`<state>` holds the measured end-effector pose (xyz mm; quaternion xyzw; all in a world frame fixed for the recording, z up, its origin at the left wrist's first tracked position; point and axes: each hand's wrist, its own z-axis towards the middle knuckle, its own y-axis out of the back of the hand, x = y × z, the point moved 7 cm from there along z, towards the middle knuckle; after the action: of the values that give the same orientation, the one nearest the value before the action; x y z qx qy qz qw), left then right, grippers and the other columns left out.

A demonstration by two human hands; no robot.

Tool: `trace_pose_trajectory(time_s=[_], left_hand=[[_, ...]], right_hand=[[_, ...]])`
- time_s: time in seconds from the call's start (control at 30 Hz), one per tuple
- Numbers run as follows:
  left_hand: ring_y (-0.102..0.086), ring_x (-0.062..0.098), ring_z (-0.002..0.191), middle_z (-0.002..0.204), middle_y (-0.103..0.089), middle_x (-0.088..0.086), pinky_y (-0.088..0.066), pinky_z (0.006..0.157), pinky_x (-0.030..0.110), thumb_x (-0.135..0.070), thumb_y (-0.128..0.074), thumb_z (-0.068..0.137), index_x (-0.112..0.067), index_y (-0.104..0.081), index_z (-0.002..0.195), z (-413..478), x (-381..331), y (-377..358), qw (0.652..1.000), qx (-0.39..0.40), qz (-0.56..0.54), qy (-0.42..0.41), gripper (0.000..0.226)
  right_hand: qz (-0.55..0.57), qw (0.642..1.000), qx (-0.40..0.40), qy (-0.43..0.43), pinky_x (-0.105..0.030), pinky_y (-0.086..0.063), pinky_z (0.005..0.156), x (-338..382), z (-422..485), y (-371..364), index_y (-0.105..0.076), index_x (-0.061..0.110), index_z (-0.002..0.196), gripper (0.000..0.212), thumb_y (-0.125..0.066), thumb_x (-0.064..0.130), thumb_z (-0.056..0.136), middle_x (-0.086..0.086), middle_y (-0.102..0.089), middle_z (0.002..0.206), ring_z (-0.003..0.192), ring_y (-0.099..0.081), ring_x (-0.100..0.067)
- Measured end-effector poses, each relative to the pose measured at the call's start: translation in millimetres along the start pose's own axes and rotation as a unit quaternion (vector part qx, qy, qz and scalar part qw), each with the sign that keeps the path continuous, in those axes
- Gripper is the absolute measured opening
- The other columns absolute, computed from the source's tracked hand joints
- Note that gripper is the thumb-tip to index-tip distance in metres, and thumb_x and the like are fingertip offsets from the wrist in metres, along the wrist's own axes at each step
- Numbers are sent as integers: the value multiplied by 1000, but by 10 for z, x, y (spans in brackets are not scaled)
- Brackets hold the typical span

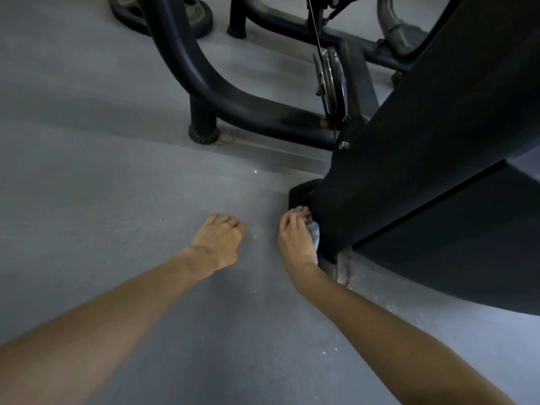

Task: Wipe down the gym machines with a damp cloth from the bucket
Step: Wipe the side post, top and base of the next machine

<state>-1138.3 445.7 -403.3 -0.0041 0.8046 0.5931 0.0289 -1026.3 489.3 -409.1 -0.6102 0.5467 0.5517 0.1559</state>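
My right hand (295, 238) grips a light blue cloth (314, 232) and presses it against the lower end of a broad black machine upright (394, 171), just above its black foot (302, 194). Most of the cloth is hidden under my fingers. My left hand (220, 241) rests palm down on the grey floor (117, 200) to the left of the right hand, with its fingers curled under and nothing in it. No bucket is in view.
A curved black tube frame (204, 74) with a round rubber foot (203, 133) stands behind. A cable pulley (331, 83) sits by the upright. A weight plate (163, 13) lies on the floor at the top left. A metal pedal (400, 33) shows at the top right.
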Motion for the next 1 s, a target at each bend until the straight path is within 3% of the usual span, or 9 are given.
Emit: trace_pose_trajectory(time_s=[0.1, 0.27, 0.4, 0.6, 0.73, 0.83, 1.0], left_hand=[[-30, 18, 136, 144, -40, -1, -11, 116, 31, -15, -47, 87, -17, -36, 141, -81, -103, -11, 1000, 5, -13, -5, 55], [-33, 20, 135, 143, -42, 0, -13, 116, 32, -16, -47, 88, -18, -35, 143, -112, -209, 31, 1000, 11, -1, -10, 56], [-40, 21, 128, 135, -47, 2, -22, 110, 29, -16, -47, 89, -18, -39, 140, -123, -251, 34, 1000, 1, 20, -6, 52], [-38, 21, 130, 139, -47, 1, -19, 111, 28, -18, -46, 90, -17, -32, 144, -187, -221, -9, 1000, 13, 18, -5, 56], [-40, 22, 129, 138, -48, 2, -21, 110, 29, -18, -48, 89, -18, -34, 142, -219, -237, -42, 1000, 17, 11, 1, 55], [-41, 22, 128, 136, -50, 2, -24, 109, 29, -18, -49, 88, -17, -40, 138, -240, -219, -106, 999, 28, 4, 17, 50], [-37, 21, 132, 141, -46, 0, -21, 110, 29, -16, -48, 89, -17, -34, 143, -233, -184, -97, 999, 38, 5, 14, 56]], right_hand=[[84, 996, -14, -33, -37, -35, 106, -66, -143, 30, -18, -19, 139, 47, -29, 7, 102, -34, -34, 141, 130, -39, -40], [125, 991, -4, -36, -31, -42, 91, -270, -5, 183, -49, -3, 128, 34, -35, 6, 99, -23, -44, 127, 112, -49, -30], [158, 984, -23, -82, -30, -40, 92, -429, 213, 260, -46, -2, 126, 31, -37, 10, 99, -15, -49, 123, 111, -49, -26], [211, 975, 1, -75, -26, -44, 80, -135, -191, 130, -53, 1, 118, 32, -32, 3, 95, -8, -59, 109, 97, -56, -19], [257, 962, 4, -97, -30, -42, 90, -321, 88, 172, -51, -4, 124, 32, -32, 3, 99, -16, -55, 121, 110, -52, -26], [290, 950, 6, -118, -33, -42, 91, -362, 194, 239, -54, -1, 121, 29, -36, 1, 99, -16, -55, 121, 109, -52, -28], [279, 956, 13, -86, -28, -45, 77, 9, -244, 92, -57, -1, 117, 44, -25, -6, 88, -13, -59, 111, 97, -57, -24]])
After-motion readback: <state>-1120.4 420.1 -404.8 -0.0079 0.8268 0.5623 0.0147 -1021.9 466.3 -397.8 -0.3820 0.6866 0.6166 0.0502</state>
